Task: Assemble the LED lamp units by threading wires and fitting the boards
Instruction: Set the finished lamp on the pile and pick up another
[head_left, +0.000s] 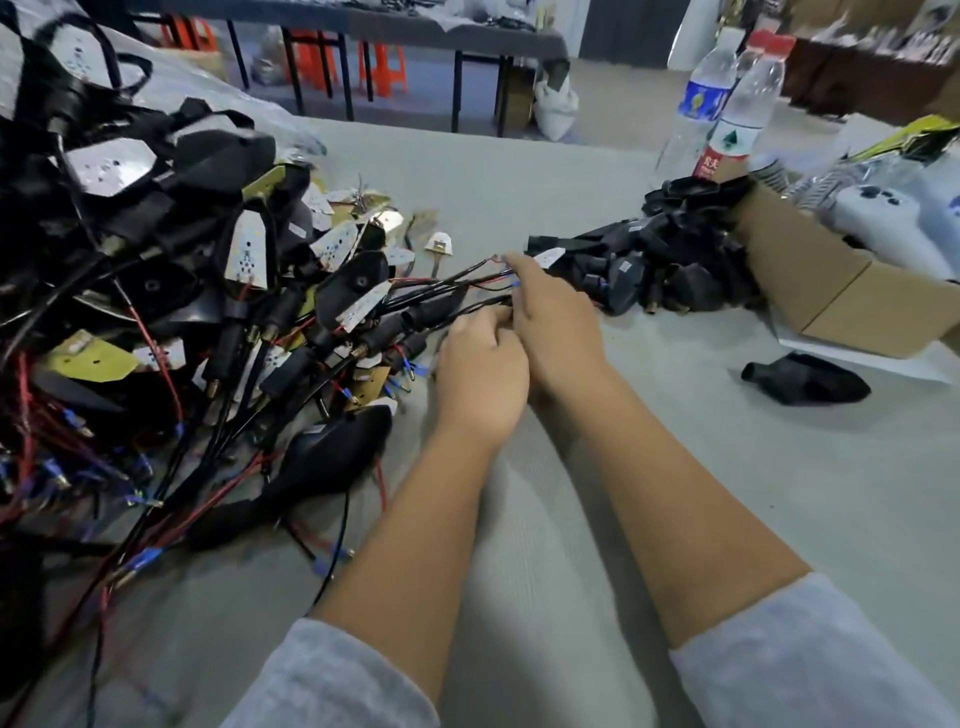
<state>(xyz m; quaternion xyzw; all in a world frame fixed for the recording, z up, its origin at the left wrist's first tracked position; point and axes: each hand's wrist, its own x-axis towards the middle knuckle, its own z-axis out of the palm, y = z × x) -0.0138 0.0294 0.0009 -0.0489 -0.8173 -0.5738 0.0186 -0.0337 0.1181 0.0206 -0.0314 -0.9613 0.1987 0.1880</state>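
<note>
A: Two hands, one bundle. In the head view the left hand (480, 364) and the right hand (550, 317) meet over the grey table (675, 467), both curled onto the thin black and red wires (457, 278) that run out of the big heap of finished lamp units (182, 291) on the left.

B: Is either hand gripping?

A: Both seem to pinch the wires where the fingertips meet; the fingers are bent inward, though the backs of the hands hide the contact itself. A small white LED board (548, 256) shows just past the right hand's fingertips; whether it is held I cannot tell.

B: So what might go wrong?

A: I'd judge the wires are tangled into the heap. A hard pull could drag neighbouring units along, or strain a solder joint at the board. The blue-sleeved terminals (402, 384) beside the left hand could also snag.

B: And the empty housings?

A: The black pile (675, 260) lies just beyond the right hand, one stray housing (805, 384) well apart at the right. Reaching across with wires trailing could sweep the water bottles (727, 104) behind.
</note>
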